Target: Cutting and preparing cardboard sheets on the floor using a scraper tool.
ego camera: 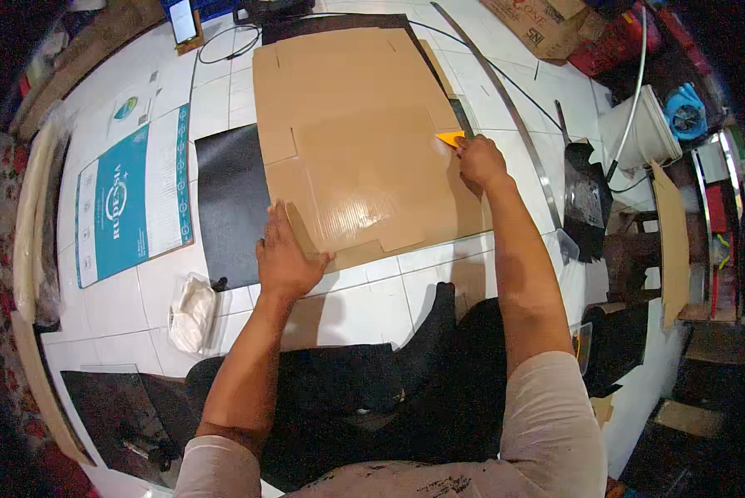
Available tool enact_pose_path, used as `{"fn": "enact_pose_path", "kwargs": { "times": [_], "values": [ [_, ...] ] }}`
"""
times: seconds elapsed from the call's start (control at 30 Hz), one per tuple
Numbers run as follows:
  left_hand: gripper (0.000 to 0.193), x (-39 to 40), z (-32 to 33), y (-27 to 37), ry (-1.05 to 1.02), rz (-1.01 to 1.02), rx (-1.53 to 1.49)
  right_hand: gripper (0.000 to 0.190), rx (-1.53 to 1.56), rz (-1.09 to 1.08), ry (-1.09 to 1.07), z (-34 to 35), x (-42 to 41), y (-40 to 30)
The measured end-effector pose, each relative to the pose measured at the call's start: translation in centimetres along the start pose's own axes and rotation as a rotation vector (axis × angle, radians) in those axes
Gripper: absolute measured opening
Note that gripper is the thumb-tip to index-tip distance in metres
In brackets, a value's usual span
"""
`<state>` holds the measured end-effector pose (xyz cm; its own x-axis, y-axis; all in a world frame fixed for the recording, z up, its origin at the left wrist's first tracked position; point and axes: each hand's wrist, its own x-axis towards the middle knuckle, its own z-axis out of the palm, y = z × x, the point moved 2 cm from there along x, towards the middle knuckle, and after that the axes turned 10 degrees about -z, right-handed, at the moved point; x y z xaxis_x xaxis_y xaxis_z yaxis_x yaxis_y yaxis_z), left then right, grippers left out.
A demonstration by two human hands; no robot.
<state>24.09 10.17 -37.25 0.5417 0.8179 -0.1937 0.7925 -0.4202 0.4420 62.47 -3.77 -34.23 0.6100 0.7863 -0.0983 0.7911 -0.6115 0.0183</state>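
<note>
A large brown cardboard piece (360, 143) with slits and creases lies on the white tiled floor. Under it are dark sheets, one a black sheet (229, 205) showing at its left. My left hand (287, 252) rests with fingers apart on the cardboard's lower left corner, the thumb at the bottom edge. At the cardboard's right side my right hand (481, 163) is closed on a small yellow triangular tool (451, 137), whose wide edge touches the cardboard. Whether it is a scraper or a knife handle, I cannot tell.
A printed white and teal board (129, 199) lies at the left. Near my left forearm sits a clear tray with white cloth (192, 314). A long dark strip (509, 99) curves along the right, by a white bucket (640, 131). A phone (184, 22) stands at the top left.
</note>
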Motion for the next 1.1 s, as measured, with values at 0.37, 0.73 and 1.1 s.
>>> {"fn": "enact_pose_path", "kwargs": {
  "times": [0.37,0.73,1.1],
  "values": [
    [0.120,-0.2,-0.5,0.1,0.011,0.009,-0.022,0.032,-0.045,-0.119,-0.088,0.4,-2.9,0.3],
    [0.123,-0.3,-0.8,0.7,-0.030,-0.034,0.018,0.034,-0.076,-0.132,-0.117,1.2,-7.1,0.8],
    [0.122,-0.3,-0.4,-0.3,0.008,-0.008,-0.010,0.032,-0.044,-0.006,-0.081,-2.5,-5.9,-0.9]
  ]
}}
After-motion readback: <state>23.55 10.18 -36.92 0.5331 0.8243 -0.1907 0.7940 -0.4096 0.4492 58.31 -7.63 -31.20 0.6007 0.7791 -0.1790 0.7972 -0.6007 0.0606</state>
